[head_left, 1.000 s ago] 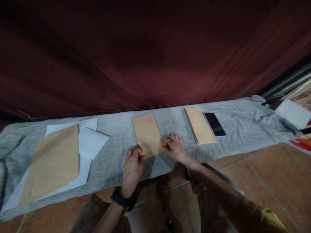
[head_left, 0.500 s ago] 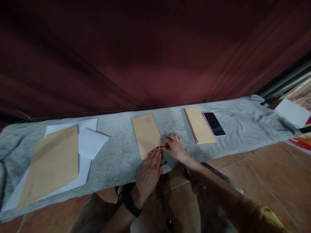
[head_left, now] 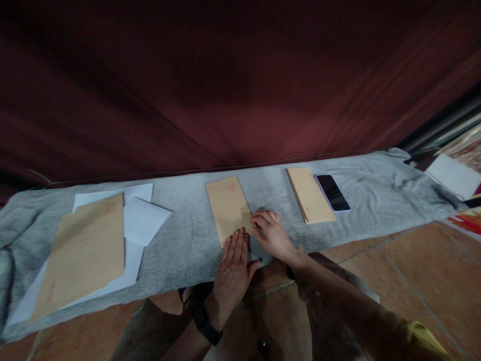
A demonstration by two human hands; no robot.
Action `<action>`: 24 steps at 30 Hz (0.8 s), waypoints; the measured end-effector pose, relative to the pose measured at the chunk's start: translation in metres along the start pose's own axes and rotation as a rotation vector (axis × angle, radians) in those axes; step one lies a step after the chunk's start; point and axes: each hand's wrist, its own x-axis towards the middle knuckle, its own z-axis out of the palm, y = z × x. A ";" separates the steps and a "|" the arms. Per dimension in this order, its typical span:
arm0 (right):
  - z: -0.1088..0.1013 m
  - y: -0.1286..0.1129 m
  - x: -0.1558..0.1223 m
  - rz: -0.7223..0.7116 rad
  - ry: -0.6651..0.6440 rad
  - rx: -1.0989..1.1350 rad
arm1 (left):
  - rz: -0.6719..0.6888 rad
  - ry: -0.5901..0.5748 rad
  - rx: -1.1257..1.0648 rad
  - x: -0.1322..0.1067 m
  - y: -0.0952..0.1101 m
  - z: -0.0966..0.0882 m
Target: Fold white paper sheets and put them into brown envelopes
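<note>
A brown paper envelope (head_left: 227, 203) with small red print near its top lies flat in the middle of the grey cloth. My left hand (head_left: 235, 265) rests on the envelope's lower end, palm down, fingers stretched out and thumb apart. Curled at the right edge of the same envelope is my right hand (head_left: 272, 233), its fingertips closed on that edge; the grip itself is partly hidden. To the right lies a stack of brown envelopes (head_left: 311, 195), with a smartphone (head_left: 332, 193) beside it.
At the left, a larger brown envelope (head_left: 82, 250) lies over white paper sheets (head_left: 131, 263) and a folded white paper (head_left: 145, 220). The grey cloth (head_left: 180, 235) runs along a dark red curtain (head_left: 240, 115). Tiled floor (head_left: 406, 281) shows in front.
My right hand has shifted slightly up along the envelope's right edge, away from my left fingertips. My left hand stays flat on the envelope, its thumb spread a little wider.
</note>
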 end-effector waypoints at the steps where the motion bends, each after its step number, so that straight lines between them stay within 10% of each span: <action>1: 0.000 -0.005 -0.004 -0.086 -0.008 0.028 | -0.001 -0.001 0.000 0.000 0.001 0.000; 6: 0.012 -0.025 -0.029 -0.450 -0.178 0.003 | 0.011 -0.028 -0.011 -0.004 0.000 0.008; 24: 0.020 -0.011 -0.045 -0.425 -0.170 -0.163 | -0.110 0.023 0.019 -0.016 0.006 0.003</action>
